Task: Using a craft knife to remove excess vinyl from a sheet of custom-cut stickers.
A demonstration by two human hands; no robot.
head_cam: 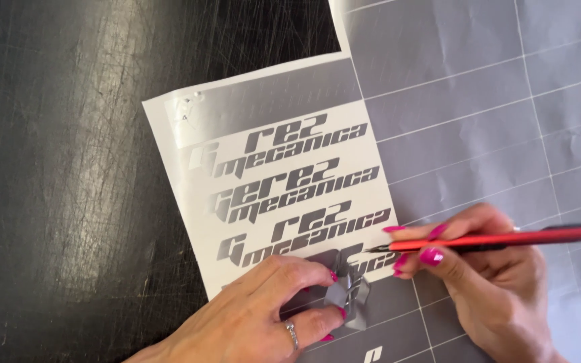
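left hand (pixel 263 309) pinching vinyl scrap (pixel 345 296) | right hand (pixel 485 282) beside, holding red tool (pixel 499 239)

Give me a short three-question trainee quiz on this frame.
1. True or false: the right hand holds a red and black pointed tool.
2. What does the left hand pinch? A) crumpled grey scrap B) a ruler C) a cloth
3. What does the white sheet with grey letters lie on at its left side?

Key: 1 true; 2 A; 3 the scratched black table.
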